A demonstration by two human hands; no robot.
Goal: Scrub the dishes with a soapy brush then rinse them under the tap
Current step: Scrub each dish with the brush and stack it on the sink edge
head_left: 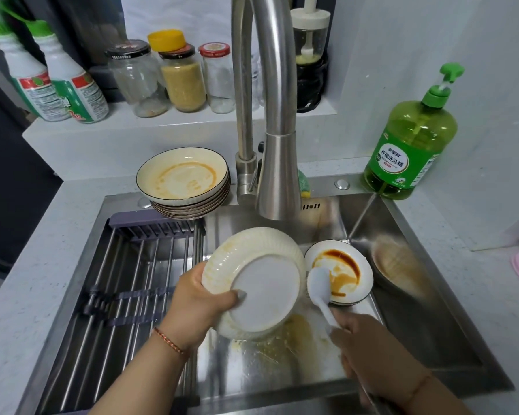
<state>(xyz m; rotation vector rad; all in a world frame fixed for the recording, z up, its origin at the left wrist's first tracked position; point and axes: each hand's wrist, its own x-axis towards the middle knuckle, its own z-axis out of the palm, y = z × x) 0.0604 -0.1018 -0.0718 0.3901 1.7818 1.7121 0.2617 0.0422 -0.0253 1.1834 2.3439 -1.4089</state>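
While the left hand (200, 307) grips a ribbed cream bowl (256, 283) by its rim, underside up and tilted over the sink (408, 339), the right hand (369, 348) has its fingers clenched round the handle of a white spoon-shaped brush (319, 287). Just beyond those fingers, the brush head lies on a sauce-stained small bowl (342, 269). Farther back, a stack of dirty plates (183, 181) sits beside the tap (277, 169). A green detergent bottle (411, 151) stands on the desk (492, 310), far right.
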